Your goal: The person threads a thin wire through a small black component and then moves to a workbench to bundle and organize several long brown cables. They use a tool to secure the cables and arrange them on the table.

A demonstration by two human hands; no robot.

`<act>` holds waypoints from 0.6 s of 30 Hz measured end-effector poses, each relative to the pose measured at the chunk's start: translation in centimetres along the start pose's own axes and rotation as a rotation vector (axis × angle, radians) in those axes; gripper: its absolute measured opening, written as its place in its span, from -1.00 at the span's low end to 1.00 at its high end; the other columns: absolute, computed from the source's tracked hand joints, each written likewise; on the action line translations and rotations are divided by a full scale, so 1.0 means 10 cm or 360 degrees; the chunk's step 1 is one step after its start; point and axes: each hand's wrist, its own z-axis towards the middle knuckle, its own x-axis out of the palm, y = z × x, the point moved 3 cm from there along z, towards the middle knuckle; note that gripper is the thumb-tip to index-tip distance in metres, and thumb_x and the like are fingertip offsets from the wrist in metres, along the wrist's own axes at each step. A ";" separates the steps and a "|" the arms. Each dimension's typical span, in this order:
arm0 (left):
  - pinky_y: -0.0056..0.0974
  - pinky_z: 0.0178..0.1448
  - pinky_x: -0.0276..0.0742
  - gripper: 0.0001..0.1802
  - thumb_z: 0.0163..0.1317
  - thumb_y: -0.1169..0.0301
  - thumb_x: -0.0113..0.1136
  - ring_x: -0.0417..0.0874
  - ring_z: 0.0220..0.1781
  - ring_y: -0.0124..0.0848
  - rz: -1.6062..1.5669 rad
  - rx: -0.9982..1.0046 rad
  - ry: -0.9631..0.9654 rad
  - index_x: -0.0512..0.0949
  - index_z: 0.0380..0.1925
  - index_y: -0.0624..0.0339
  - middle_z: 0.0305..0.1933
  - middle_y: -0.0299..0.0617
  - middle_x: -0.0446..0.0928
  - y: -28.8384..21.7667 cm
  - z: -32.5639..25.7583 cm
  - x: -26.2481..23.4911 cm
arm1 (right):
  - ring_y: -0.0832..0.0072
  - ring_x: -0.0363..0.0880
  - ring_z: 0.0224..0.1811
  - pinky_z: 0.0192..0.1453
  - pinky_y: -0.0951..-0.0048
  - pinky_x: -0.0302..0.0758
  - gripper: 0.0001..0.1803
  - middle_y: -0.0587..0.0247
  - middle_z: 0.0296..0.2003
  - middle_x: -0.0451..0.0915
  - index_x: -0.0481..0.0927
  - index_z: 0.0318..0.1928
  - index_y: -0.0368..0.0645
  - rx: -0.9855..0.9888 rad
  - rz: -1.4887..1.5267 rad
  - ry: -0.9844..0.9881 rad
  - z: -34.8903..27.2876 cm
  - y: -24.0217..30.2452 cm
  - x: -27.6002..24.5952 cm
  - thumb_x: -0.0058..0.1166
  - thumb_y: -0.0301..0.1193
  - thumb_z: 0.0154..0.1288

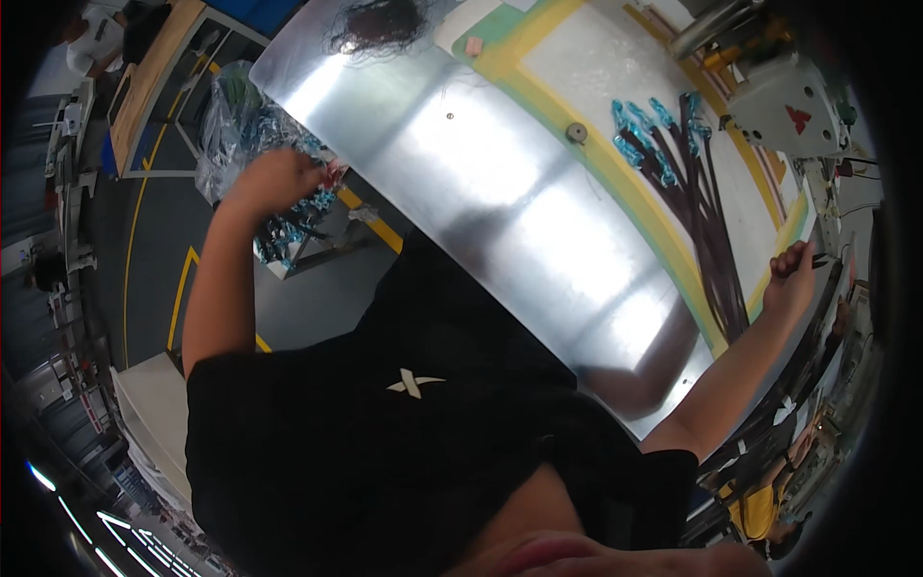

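At the left, my left hand (282,180) is over a bundle of pieces with shiny blue-wrapped ends (288,236), beside a clear plastic bag (223,144). Its fingers are curled, and what they grip is hidden. Far to the right, my right hand (791,274) is closed by the edge of the work surface, with the tip of a small dark tool (820,261) sticking out of it. Dark brown straps (707,240) with blue-wrapped ends lie in a loose bunch on the surface near that hand.
A shiny metal table (452,173) stretches across in front of me. Yellow and green tape (601,183) borders its white area, with a small round metal piece (576,133) on it. A grey machine (793,111) stands at the far right. Another person in yellow (755,510) is at lower right.
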 end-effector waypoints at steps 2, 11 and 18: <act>0.02 -0.06 0.61 -0.64 0.29 0.15 0.23 0.74 -0.26 0.04 0.0121 0.0073 -0.0149 0.73 -0.30 0.26 -0.34 0.13 0.69 -0.07 0.01 -0.21 | 0.60 0.25 -0.53 -0.38 0.46 0.26 -0.66 0.46 -0.52 0.34 0.51 -0.30 -0.10 0.0095 -0.0058 0.0047 -0.31 -0.29 -0.06 0.05 -0.16 0.61; -0.01 0.17 0.58 -0.40 0.32 -0.03 0.30 0.71 0.09 0.02 -0.0004 0.0586 -0.1302 0.60 0.18 0.18 -0.02 0.19 0.66 -0.63 0.92 -0.72 | 0.63 0.27 -0.54 -0.41 0.50 0.24 -0.69 0.48 -0.52 0.32 0.51 -0.25 -0.08 0.0233 -0.0089 0.0222 -0.94 -0.86 0.12 0.05 -0.14 0.60; -0.02 0.27 0.54 -0.44 0.35 0.13 0.30 0.64 0.22 0.05 0.0024 0.0499 -0.0916 0.53 0.28 0.12 0.15 0.09 0.63 -0.70 1.92 -0.74 | 0.62 0.28 -0.51 -0.38 0.49 0.24 -0.68 0.47 -0.51 0.33 0.52 -0.24 -0.10 0.0208 0.0082 0.0207 -0.95 -0.91 0.09 0.05 -0.14 0.61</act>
